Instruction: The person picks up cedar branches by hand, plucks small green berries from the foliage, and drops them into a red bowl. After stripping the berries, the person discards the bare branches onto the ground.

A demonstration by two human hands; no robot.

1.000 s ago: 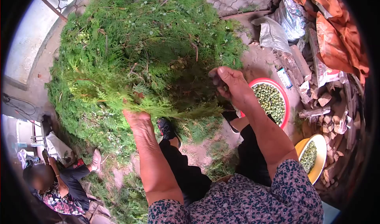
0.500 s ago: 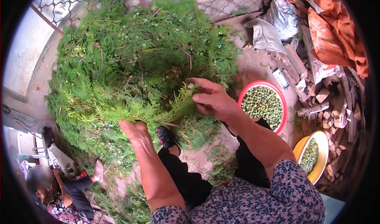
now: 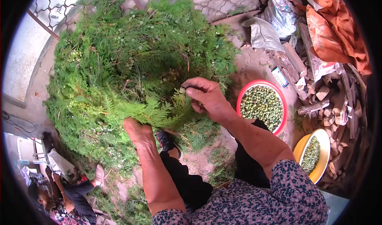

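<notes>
My left hand (image 3: pixel 137 130) is closed around the stem end of a leafy green conifer branch (image 3: pixel 149 113), its fingers mostly hidden under the foliage. The branch lies across in front of me, over the edge of a large heap of cut conifer branches (image 3: pixel 131 62). At the branch's right tip, my right hand (image 3: pixel 207 97) pinches a small round green cone (image 3: pixel 182 90) between thumb and forefinger. The other fingers of that hand are curled.
Right of my right arm stands a red-rimmed basin (image 3: pixel 285 101) of green cones; a yellow basin (image 3: pixel 327 149) holds more. Split firewood (image 3: pixel 326 109), sacks (image 3: pixel 264 34) and an orange tarp (image 3: pixel 334 30) line the right. Another person (image 3: pixel 59 201) sits at lower left.
My right hand has shifted slightly left and down, and the cone now shows at its fingertips. The held branch has swung a little. The other person's hands have risen.
</notes>
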